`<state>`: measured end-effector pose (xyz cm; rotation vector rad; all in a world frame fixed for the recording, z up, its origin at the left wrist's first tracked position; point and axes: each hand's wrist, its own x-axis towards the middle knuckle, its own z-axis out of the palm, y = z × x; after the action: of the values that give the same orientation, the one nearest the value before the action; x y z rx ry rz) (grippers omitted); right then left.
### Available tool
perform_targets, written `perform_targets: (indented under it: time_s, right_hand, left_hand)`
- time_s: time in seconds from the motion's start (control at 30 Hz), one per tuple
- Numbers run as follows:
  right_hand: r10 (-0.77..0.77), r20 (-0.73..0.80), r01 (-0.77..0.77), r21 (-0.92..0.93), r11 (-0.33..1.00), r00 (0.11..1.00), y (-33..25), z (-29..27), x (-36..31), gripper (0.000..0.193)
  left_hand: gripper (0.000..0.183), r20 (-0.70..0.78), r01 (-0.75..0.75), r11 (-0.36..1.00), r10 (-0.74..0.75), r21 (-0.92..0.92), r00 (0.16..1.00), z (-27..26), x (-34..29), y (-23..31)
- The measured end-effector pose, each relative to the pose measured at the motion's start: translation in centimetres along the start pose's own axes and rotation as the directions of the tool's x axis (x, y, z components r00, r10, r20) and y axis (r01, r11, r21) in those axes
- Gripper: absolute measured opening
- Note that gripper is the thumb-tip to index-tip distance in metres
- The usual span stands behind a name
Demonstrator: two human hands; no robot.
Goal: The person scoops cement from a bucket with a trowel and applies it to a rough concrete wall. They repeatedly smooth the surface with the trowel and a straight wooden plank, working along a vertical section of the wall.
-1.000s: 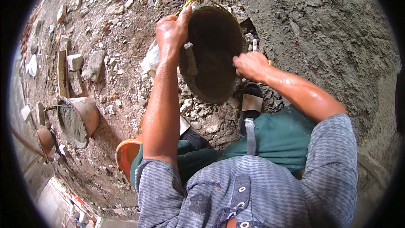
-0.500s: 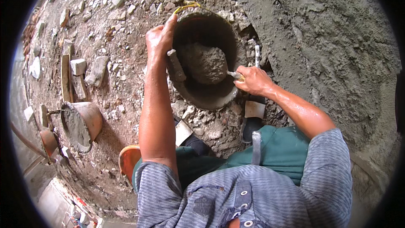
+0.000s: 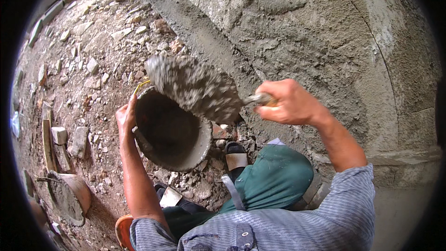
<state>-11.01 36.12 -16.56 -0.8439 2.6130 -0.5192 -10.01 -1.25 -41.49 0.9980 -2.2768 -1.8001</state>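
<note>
knees bent under me, green trousers (image 3: 274,181) and a sandalled foot (image 3: 236,158) on rubble-strewn ground (image 3: 93,65); orange stool edge (image 3: 121,230) at the near left.

left hand (image 3: 125,116) steadies the mortar pan (image 3: 174,132) by its near-left rim, fingers curled over the edge and clamped on it. pan sits tilted on the ground just in front of my foot, mouth toward me. inside looks dark and mostly scraped out; i see no heap of mix left in it from here, though the deep part is in shadow.

right hand (image 3: 290,102) closed tight round the trowel handle (image 3: 262,98), fingers wrapped together on it. trowel blade (image 3: 195,88) rides above the pan's far rim, heaped full with wet grey mortar, held clear of the wall.

beyond: the wall (image 3: 325,42) carries a rough grey coat over most of what shows, surface lumpy and unsmoothed, with a curved scored line on its right part. my reading: coating well along, this load not yet on the wall, levelling left to do.

far left by the ground's edge: a second bucket (image 3: 67,197) on its side, bricks (image 3: 60,135), a timber piece (image 3: 46,135).
</note>
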Motion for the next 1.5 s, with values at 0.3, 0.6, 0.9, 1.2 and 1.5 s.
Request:
perform_targets:
  time_s: [0.3, 0.6, 0.9, 1.2, 1.5]
  right_hand:
    - [0.662, -0.219, -0.401, 0.648, 0.648, 0.717, 13.3, -10.9, -5.8, 0.019]
    - [0.537, -0.348, -0.542, 0.090, 0.835, 0.769, 4.4, -9.8, -9.5, 0.026]
    - [-0.027, 0.104, 0.094, -0.719, 0.689, 0.994, 4.2, 16.2, 9.0, 0.015]
    - [-0.086, 0.451, 0.207, -0.228, 0.951, 0.888, 3.2, 23.7, 4.4, 0.029]
    - [0.038, 0.246, -0.055, 0.064, 0.996, 0.968, 5.9, 21.4, 4.5, 0.026]
  left_hand:
    - [0.053, 0.085, 0.011, 0.998, -0.016, 0.058, 0.996, 3.1, -2.4, 3.2]
    - [0.055, -0.009, -0.056, 0.998, 0.056, 0.014, 0.998, 3.8, -1.1, 2.4]
    - [0.057, -0.011, -0.152, 0.931, 0.165, 0.332, 0.986, 6.1, -4.8, 4.5]
    - [0.056, -0.042, -0.116, 0.975, 0.126, 0.190, 0.991, 5.9, -5.7, 3.4]
    - [0.051, -0.030, -0.026, 0.999, 0.027, 0.036, 0.999, 2.5, -3.9, 2.3]
